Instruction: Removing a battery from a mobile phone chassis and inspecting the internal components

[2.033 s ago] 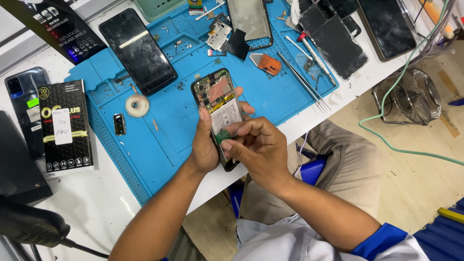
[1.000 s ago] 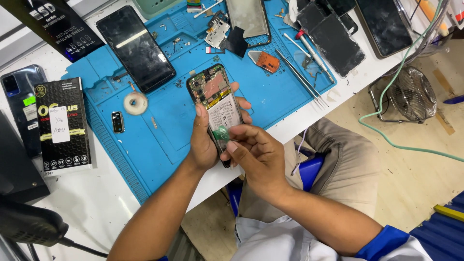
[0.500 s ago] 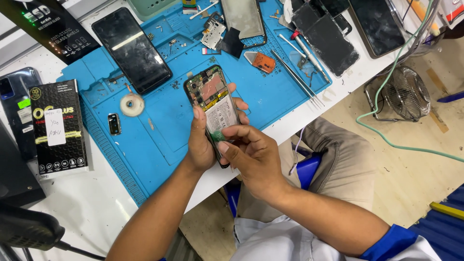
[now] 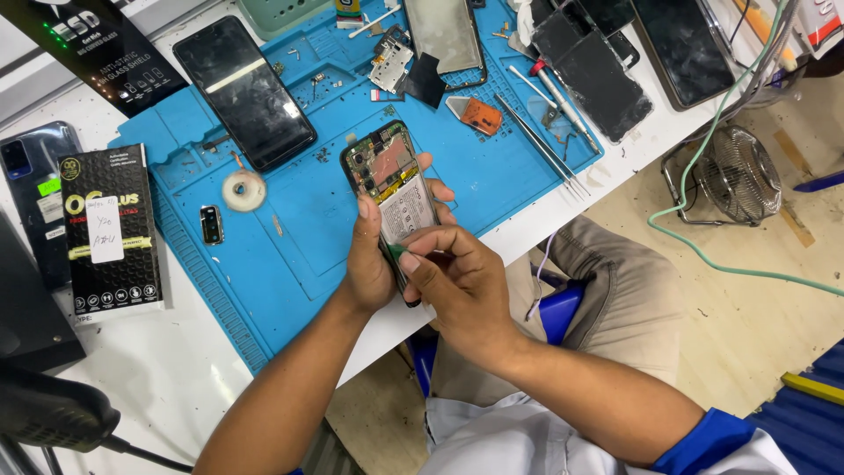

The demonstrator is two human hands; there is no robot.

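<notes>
An opened phone with its back cover off shows a battery and circuit boards. My left hand grips it from below and the side, holding it over the blue work mat. My right hand pinches at the phone's lower end, where a small green piece shows under the thumb. The phone's bottom edge is hidden by my fingers.
On the mat lie a black phone, a roll of tape, a small camera part, tweezers, an orange pick and loose parts. A black box sits left. A fan stands on the floor at right.
The view has shifted slightly. Both hands stay on the opened phone, with my right fingers working at its lower end.
</notes>
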